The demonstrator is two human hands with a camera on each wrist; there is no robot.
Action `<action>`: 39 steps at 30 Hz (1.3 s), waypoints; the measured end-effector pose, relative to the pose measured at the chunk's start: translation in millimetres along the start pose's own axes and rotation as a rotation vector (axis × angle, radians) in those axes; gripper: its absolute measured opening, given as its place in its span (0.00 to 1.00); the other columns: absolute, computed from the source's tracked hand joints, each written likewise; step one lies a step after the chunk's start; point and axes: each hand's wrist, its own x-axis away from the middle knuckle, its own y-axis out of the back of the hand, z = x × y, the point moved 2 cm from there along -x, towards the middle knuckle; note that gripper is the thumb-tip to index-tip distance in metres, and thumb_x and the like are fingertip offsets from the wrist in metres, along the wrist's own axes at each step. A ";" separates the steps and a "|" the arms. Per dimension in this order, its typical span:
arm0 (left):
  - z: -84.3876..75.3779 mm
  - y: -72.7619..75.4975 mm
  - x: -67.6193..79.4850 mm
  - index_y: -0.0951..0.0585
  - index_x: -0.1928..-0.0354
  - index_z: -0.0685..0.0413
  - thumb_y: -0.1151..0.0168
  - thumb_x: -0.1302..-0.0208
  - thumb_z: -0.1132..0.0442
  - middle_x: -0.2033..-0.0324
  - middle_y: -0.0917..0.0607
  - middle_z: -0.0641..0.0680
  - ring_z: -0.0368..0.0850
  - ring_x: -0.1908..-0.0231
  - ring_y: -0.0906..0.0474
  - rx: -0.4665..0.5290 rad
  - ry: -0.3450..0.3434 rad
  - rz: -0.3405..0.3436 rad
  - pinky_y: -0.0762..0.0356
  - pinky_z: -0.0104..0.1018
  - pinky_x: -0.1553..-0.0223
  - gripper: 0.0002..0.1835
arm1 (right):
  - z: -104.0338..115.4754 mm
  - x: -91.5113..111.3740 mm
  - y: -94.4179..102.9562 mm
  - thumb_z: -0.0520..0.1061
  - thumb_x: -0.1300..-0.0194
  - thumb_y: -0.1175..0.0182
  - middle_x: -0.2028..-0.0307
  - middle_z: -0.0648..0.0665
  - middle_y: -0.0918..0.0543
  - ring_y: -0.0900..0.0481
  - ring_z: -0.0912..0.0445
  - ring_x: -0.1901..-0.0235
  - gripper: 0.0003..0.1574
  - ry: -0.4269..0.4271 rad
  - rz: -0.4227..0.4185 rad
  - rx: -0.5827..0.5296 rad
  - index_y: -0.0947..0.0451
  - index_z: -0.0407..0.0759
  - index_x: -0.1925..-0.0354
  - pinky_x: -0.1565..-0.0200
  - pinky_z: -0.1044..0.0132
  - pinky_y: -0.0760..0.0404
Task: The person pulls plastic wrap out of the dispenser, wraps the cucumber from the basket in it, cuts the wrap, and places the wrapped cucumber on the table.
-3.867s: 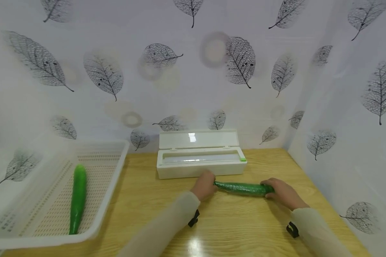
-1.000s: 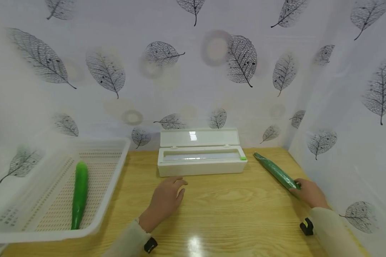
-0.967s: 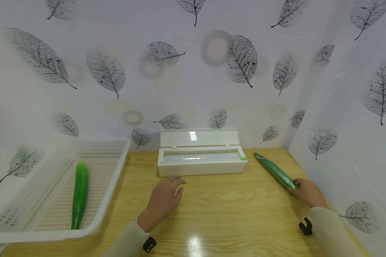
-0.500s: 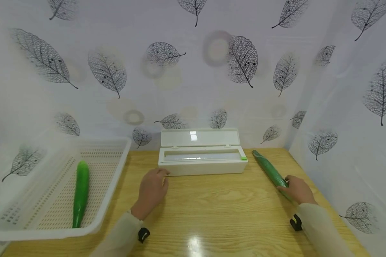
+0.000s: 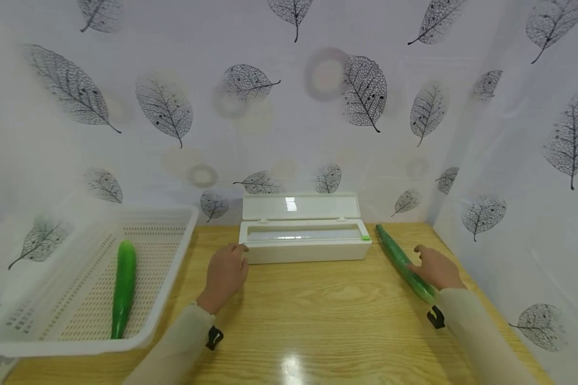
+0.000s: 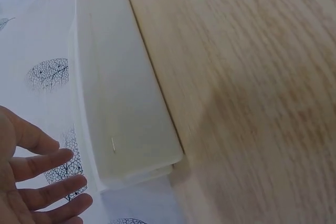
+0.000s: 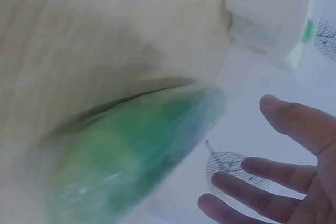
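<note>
A cucumber in clear wrap (image 5: 398,258) lies on the table at the right, slanting toward the back. My right hand (image 5: 434,267) is over its near part with fingers spread; in the right wrist view the fingers (image 7: 262,198) stand apart from the cucumber (image 7: 131,156). My left hand (image 5: 223,275) is by the left front corner of a white cling film box (image 5: 305,252), whose lid (image 5: 318,207) is raised and whose film roll (image 5: 308,234) shows inside. In the left wrist view the fingers (image 6: 55,190) are loosely extended beside the box (image 6: 123,93), holding nothing.
At the left stands a white plastic basket (image 5: 170,286) with another cucumber (image 5: 124,286) in it. A leaf-patterned curtain (image 5: 289,107) hangs behind the wooden table (image 5: 327,326) and along its right side.
The wrapped cucumber was set down at the right from between both hands. My right hand has since loosened from it and shifted forward and left; my left hand has moved to the box's corner.
</note>
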 end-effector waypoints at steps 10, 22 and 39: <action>-4.1 -1.9 -25.7 0.20 0.55 0.61 0.35 0.49 0.62 0.59 0.17 0.61 0.56 0.57 0.21 -0.074 -0.033 0.105 0.23 0.47 0.52 0.17 | 51.1 -25.0 27.1 0.52 0.44 0.34 0.54 0.30 0.20 0.26 0.35 0.52 0.33 0.234 -0.278 0.185 0.27 0.30 0.47 0.48 0.41 0.28; -9.9 -38.5 -65.0 0.29 0.41 0.62 0.35 0.45 0.49 0.46 0.25 0.63 0.58 0.46 0.28 -0.021 -0.168 0.488 0.28 0.50 0.42 0.34 | 118.1 -62.5 7.9 0.52 0.44 0.33 0.44 0.32 0.27 0.29 0.39 0.44 0.37 0.498 -0.043 0.009 0.30 0.33 0.43 0.44 0.45 0.27; -6.6 -54.0 -69.6 0.29 0.41 0.59 0.33 0.48 0.46 0.48 0.24 0.60 0.58 0.48 0.26 -0.142 -0.174 0.562 0.27 0.51 0.45 0.36 | 128.3 -83.0 -14.1 0.58 0.49 0.31 0.43 0.30 0.28 0.27 0.39 0.45 0.45 0.447 0.085 0.081 0.31 0.30 0.43 0.44 0.47 0.26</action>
